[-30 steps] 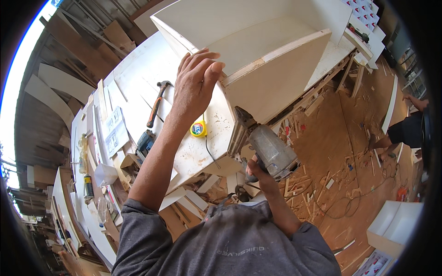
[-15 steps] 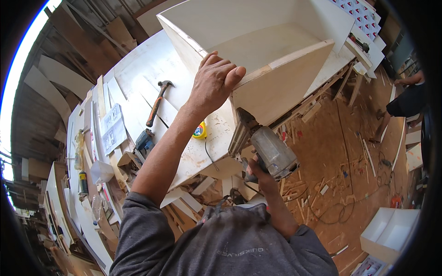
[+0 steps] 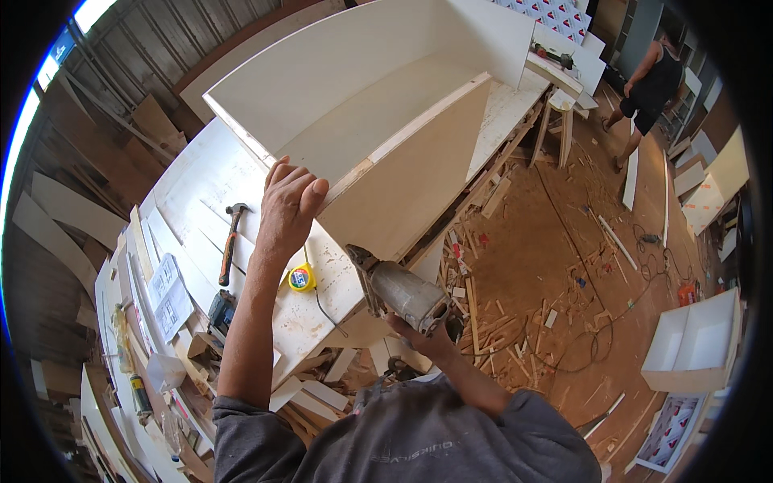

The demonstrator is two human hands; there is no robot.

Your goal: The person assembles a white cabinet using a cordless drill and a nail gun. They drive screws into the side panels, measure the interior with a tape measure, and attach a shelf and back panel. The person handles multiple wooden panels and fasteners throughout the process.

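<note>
My left hand (image 3: 288, 201) grips the near corner of a pale open-topped wooden box (image 3: 411, 153), its fingers curled over the panel edge. My right hand (image 3: 420, 336) is wrapped around the handle of a grey nail gun (image 3: 407, 294), partly hidden behind the tool's body. The gun's nose is low beside the box's near end, just below the corner; whether it touches the wood I cannot tell. A yellow tape measure (image 3: 301, 278) lies on the white-topped workbench (image 3: 318, 326) near my left wrist. Left of that forearm lies a claw hammer (image 3: 231, 245).
A blue power tool (image 3: 221, 310) and a printed sheet (image 3: 170, 298) lie at left among board strips. Wood offcuts and a hose (image 3: 592, 350) litter the floor. At right are a white divided box (image 3: 692, 338) and another person (image 3: 644, 84).
The view has swung right, so the bench and box appear farther left. The nail gun has tilted and dropped slightly from the box corner. At right, the other person now shows more fully.
</note>
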